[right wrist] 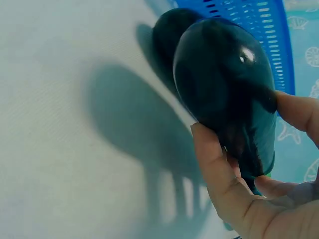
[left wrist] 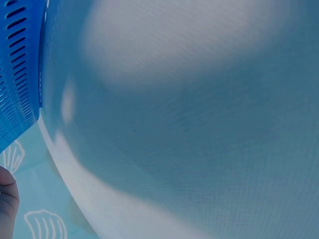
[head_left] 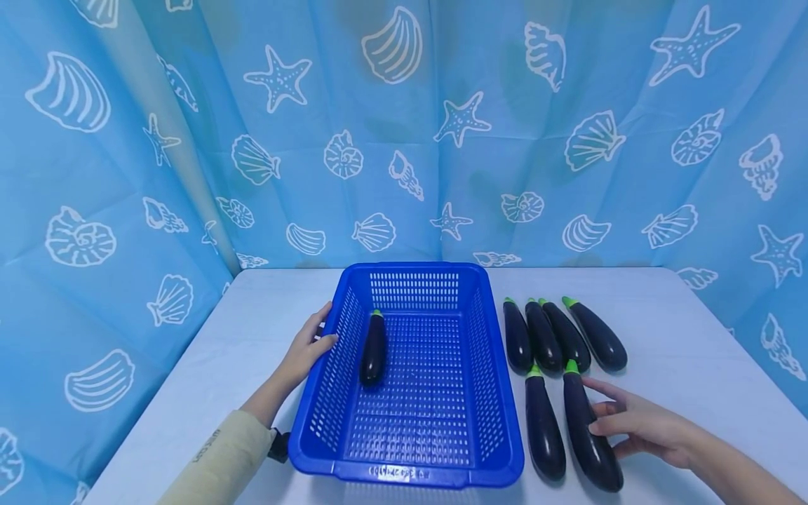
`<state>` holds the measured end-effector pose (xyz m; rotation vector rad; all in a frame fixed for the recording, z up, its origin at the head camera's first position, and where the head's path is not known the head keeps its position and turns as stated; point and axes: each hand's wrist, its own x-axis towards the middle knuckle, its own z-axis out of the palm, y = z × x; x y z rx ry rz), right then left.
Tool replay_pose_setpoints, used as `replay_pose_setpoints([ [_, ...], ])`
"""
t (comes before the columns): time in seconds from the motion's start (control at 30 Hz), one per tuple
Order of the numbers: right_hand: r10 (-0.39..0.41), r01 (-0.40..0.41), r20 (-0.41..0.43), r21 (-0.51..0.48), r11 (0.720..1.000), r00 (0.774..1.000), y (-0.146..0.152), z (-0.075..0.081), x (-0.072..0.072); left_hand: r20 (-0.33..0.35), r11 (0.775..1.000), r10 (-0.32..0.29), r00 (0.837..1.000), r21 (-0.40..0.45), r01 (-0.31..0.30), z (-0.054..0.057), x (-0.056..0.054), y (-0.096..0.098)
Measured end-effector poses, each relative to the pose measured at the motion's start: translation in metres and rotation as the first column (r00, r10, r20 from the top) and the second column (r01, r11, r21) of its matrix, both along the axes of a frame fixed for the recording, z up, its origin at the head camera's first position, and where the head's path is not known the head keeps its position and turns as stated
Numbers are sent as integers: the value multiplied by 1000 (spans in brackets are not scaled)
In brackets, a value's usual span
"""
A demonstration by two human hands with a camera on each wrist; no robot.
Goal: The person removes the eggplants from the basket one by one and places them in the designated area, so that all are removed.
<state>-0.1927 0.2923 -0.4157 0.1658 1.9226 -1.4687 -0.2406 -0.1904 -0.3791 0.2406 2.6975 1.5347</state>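
Note:
My right hand (head_left: 640, 428) holds a dark purple eggplant (head_left: 590, 435) with a green stem end, at the front right of the table. Seen in the right wrist view, the thumb and fingers close around this eggplant (right wrist: 224, 74), and its shadow falls on the white cloth beside it. My left hand (head_left: 307, 351) grips the left rim of a blue plastic basket (head_left: 404, 471), thumb and fingertips at the edge. One eggplant (head_left: 374, 351) lies inside the basket, toward its left wall. In the left wrist view, only part of the left hand (left wrist: 7, 204) appears.
Another eggplant (head_left: 545, 428) lies between the basket and the held one. Behind them several more eggplants (head_left: 517, 337) rest in a row, right of the basket. A white cloth covers the table (head_left: 252, 315). A blue curtain (head_left: 410, 105) with shell prints hangs behind and at the sides.

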Motion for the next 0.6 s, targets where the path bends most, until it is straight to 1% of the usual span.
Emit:
replay_pose_setpoints([
  [0.1,-12,13,-11,60,998,1000,-3,-3,0,4,1000,0,1000,0,0,4,3,2],
  [0.3,-13,16,-25,128,992,1000,-8,-7,-2,1,1000,-6,1000,10,6,2,2,1],
  [0.53,-17,22,-30,184,983,999,-15,-4,-5,-5,1000,-4,1000,31,5,-26,-18,-11],
  [0.6,-8,15,-35,198,980,999,-16,-3,-6,-9,1000,-5,1000,31,5,-28,-20,-12],
])
